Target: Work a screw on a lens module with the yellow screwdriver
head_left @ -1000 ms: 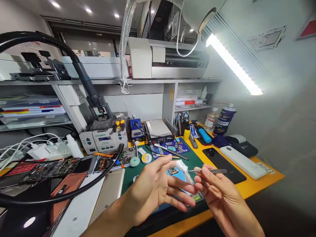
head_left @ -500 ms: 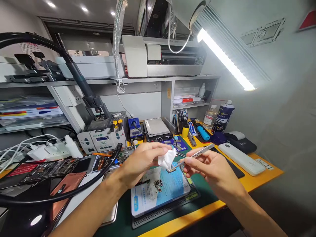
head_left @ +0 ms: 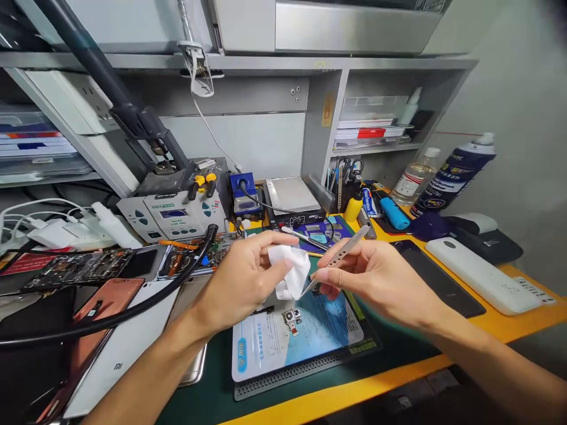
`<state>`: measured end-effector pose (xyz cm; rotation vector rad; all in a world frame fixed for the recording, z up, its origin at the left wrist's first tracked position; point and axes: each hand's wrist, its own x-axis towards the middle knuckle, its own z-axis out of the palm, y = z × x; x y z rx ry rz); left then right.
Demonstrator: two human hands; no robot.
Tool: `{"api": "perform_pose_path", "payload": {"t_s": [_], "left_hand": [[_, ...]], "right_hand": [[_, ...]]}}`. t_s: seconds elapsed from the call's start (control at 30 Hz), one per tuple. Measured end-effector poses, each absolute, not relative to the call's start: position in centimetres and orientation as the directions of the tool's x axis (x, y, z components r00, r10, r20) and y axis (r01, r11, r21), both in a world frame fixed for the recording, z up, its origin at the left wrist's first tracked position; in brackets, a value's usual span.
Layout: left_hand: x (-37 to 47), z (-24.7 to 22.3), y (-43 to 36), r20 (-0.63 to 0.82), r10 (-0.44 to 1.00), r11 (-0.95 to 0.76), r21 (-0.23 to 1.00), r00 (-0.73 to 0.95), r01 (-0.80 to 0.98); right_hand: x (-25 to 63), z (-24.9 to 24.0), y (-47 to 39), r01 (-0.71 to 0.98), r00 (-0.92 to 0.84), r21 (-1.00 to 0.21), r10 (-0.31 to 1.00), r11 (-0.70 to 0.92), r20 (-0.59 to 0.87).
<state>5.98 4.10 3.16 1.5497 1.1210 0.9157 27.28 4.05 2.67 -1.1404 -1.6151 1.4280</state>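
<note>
My left hand (head_left: 254, 274) pinches a crumpled white wipe (head_left: 290, 271) between thumb and fingers. Metal tweezers (head_left: 343, 255) with a row of holes are held in my right hand (head_left: 365, 274), their tips pointing down-left at the lower edge of the wipe. Whether the tips grip anything is too small to tell. Below the hands, a phone camera module (head_left: 291, 319) rests on a blue and white box (head_left: 305, 348). Beside it a small dark part (head_left: 263, 310) lies partly under my left hand.
A black hose (head_left: 146, 313) curves across phones and circuit boards on the left. Behind stand a hot-air station (head_left: 177, 215) and a flat metal heating plate (head_left: 290, 193). A white power bank (head_left: 478, 274), a spray can (head_left: 456, 174) and a clear bottle (head_left: 411, 180) are on the right.
The view has tilted down and come closer to the bench. The wipe has been spread wider in my left hand, and the tweezers' tips remain close to its lower edge.
</note>
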Motion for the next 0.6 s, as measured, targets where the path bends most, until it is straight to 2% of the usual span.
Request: {"api": "perform_pose_path", "payload": {"t_s": [0.33, 0.6], "left_hand": [[5.8, 1.3, 4.0, 0.018, 0.969, -0.093, 0.951, 0.246, 0.294], [6.1, 1.1, 3.9, -0.034, 0.972, -0.034, 0.959, 0.234, 0.281]], "right_hand": [[27.2, 0.7, 4.4, 0.232, -0.385, -0.968, 0.905, -0.096, -0.182], [27.2, 0.3, 4.4, 0.244, -0.377, -0.967, 0.91, -0.081, -0.171]]}}
